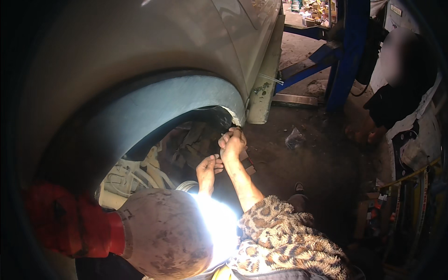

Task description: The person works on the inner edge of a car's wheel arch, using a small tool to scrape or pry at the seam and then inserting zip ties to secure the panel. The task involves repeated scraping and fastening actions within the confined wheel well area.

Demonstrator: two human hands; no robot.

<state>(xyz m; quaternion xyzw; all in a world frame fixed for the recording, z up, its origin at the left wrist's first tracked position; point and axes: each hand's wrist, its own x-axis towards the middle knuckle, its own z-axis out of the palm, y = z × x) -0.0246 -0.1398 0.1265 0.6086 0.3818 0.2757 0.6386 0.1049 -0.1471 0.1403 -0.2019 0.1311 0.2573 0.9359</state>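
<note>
My right hand [233,143] reaches up to the lower end of the grey wheel arch trim [186,91] on a vehicle. Its fingers are closed at the rough, pale edge there, and what they hold is hidden. Just below and to the left, my left hand [208,169] is held with thumb and fingers pinched together. Anything between those fingertips is too small to name. The beige-brown body panel [186,37] spreads above the arch. Inside the wheel well, dark parts and pale suspension parts [140,172] show.
A dusty, round lamp-like shade [163,233] with a red base [93,228] fills the lower left, glaring white beside my forearms. A blue lift post [347,56] stands at upper right. Another person [401,98] is at far right. A clear plastic scrap [295,138] lies on the floor.
</note>
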